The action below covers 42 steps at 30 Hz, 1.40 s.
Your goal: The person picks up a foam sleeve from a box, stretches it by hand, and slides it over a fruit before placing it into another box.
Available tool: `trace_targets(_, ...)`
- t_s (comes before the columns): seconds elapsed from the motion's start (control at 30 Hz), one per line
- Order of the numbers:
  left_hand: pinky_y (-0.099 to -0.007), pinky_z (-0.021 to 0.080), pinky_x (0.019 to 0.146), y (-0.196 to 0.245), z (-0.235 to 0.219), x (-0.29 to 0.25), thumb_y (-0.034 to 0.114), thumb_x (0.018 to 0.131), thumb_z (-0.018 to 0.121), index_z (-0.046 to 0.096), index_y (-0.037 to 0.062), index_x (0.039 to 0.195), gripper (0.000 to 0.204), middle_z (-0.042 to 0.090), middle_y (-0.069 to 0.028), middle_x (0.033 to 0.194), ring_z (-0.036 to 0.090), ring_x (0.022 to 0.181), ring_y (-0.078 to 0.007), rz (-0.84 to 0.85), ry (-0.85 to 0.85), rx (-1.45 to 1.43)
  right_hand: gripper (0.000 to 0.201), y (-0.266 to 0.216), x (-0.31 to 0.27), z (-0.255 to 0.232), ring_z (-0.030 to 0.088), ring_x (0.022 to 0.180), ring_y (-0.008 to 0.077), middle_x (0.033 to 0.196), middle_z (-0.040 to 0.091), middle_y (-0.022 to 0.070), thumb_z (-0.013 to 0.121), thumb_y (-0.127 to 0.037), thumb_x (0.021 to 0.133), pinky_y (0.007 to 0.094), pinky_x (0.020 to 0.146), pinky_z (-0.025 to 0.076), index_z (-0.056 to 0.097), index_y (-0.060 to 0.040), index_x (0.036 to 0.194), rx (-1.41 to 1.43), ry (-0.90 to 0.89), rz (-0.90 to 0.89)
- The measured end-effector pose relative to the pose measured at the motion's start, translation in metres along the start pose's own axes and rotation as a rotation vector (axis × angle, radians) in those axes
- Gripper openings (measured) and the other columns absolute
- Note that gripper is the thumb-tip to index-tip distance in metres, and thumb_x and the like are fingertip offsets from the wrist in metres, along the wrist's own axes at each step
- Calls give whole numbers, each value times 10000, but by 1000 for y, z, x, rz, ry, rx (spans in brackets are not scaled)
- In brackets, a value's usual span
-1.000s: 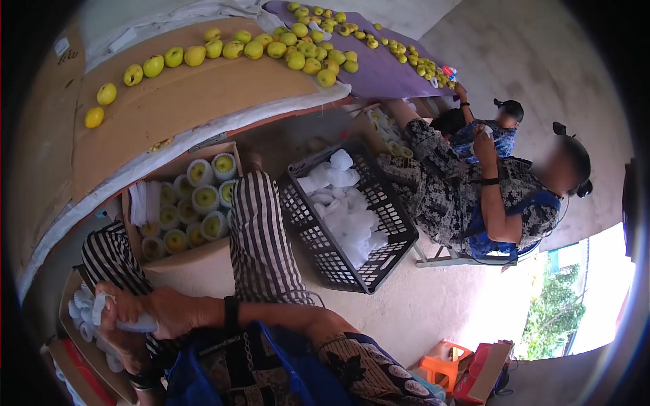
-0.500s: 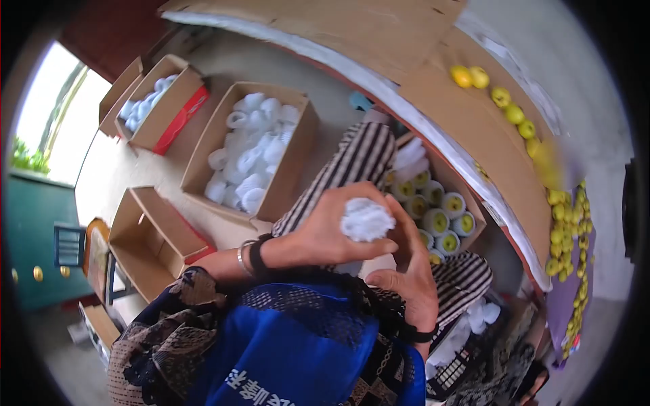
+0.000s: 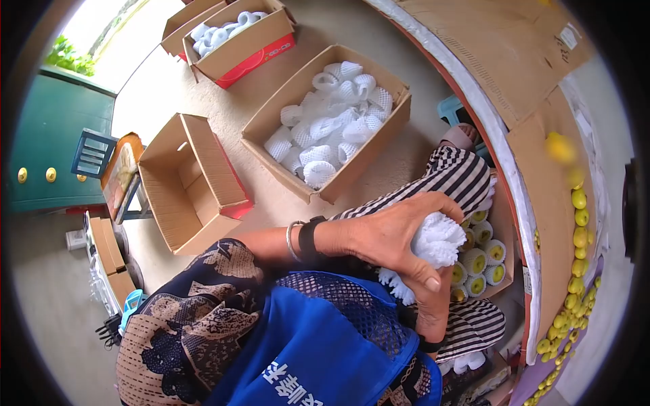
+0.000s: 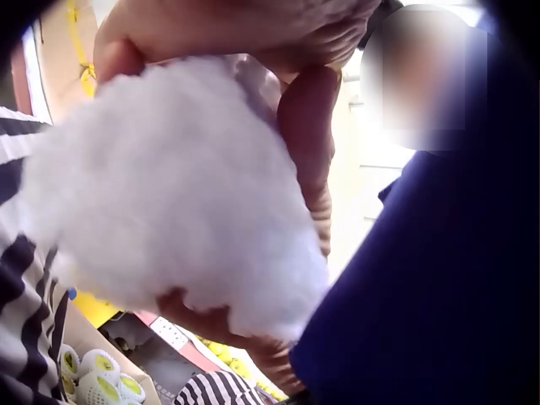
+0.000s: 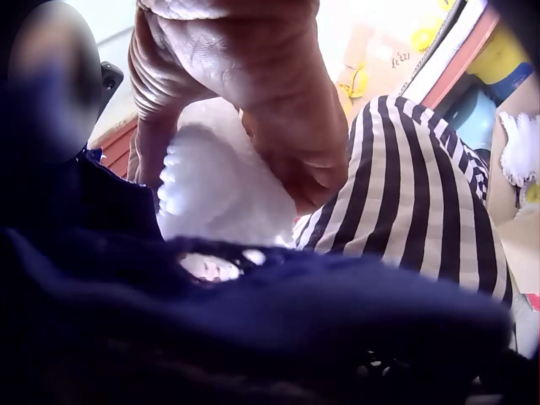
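Observation:
My left hand (image 3: 386,233), with a silver bracelet and black band at its wrist, grips a white foam net sleeve (image 3: 440,240) over my lap. The sleeve's frilly upper end shows between thumb and fingers, and more ruffled foam pokes out below the palm. My right hand (image 3: 433,304) comes up from underneath, largely hidden by the left. In the right wrist view its fingers hold the same foam sleeve (image 5: 224,181). Bunched foam (image 4: 177,194) fills the middle of the left wrist view; whether anything is inside it I cannot tell.
A carton of loose foam sleeves (image 3: 399,118) stands ahead, another red-sided carton (image 3: 254,57) beyond. At left is an open carton (image 3: 179,183). Sleeved yellow-green apples (image 3: 476,260) sit in a box by my striped legs. Bare apples (image 3: 575,284) line the cardboard-covered table (image 3: 497,51).
The head view has swung from the apple table and seated people toward the cartons. Both hands keep hold of the foam sleeve, which now shows ruffled foam below the left palm too.

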<state>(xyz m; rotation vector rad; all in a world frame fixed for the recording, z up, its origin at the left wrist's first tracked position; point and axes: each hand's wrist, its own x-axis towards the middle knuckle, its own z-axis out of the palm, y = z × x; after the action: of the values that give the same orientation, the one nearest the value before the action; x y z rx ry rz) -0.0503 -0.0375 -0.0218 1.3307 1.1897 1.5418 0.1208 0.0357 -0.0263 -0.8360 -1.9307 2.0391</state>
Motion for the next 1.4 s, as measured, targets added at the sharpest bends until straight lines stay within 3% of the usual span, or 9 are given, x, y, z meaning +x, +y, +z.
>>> trace_targets(0.07,-407,301,1108,-10,-19,-5,572,645,828,267,-10,1455,1144,499,-186,1324,426,1308,-274,-56,-69,-84,555,2,7,3,596,980,193,1100,599,101,763,-114,742,336,860,482,510,20,1218,-63,44,-78)
trace_targets(0.17,-377,398,1035,-19,-63,-22,409,777,795,301,-20,1437,930,587,-175,1259,516,1235,-254,-293,89,-234,463,-9,16,8,621,827,170,939,649,90,716,-59,742,312,770,501,535,24,1160,120,18,30)
trace_targets(0.3,-354,528,801,-91,-162,-61,129,865,637,662,18,1103,264,704,-159,929,686,879,-249,-589,305,785,346,-11,23,11,619,762,157,837,657,78,682,-29,721,296,735,496,572,16,1046,201,30,21)
trace_targets(0.43,-452,530,766,-143,-226,-110,54,763,586,689,44,956,219,692,-154,877,667,870,-370,-912,65,1265,504,-11,25,11,616,761,199,812,642,129,682,-127,663,316,742,496,516,16,1117,130,50,99)
trace_targets(0.67,-345,435,887,-175,-238,-139,104,660,644,720,100,793,152,711,-84,886,633,940,-282,-1022,-251,1686,530,-11,26,9,614,745,195,816,646,128,682,-146,663,324,734,496,509,24,1134,141,31,156)
trace_targets(0.9,-426,467,778,-121,-224,-126,136,651,659,627,40,803,183,627,-153,799,630,819,-294,-608,287,996,520,-7,27,4,595,743,187,769,615,98,717,-138,675,314,699,491,514,25,1125,226,-10,98)
trace_targets(0.93,-342,459,653,-112,-218,-117,148,673,662,588,37,826,202,592,-78,739,596,723,-193,-407,330,834,523,-1,28,0,592,729,176,766,615,88,745,-123,683,307,689,489,512,19,1129,309,-42,61)
trace_targets(1.03,-264,432,643,-69,-187,-86,120,712,639,586,23,833,163,590,-18,769,572,732,-123,-511,469,268,547,20,28,-7,580,695,153,751,607,66,811,-96,697,294,659,481,505,5,1139,512,-70,-28)
trace_targets(1.4,-260,500,747,-17,-35,20,76,845,517,538,33,995,157,632,-75,921,622,832,-132,-328,164,-560,556,-23,15,-16,635,982,191,1096,648,133,725,19,736,319,860,515,515,39,1250,617,315,-54)
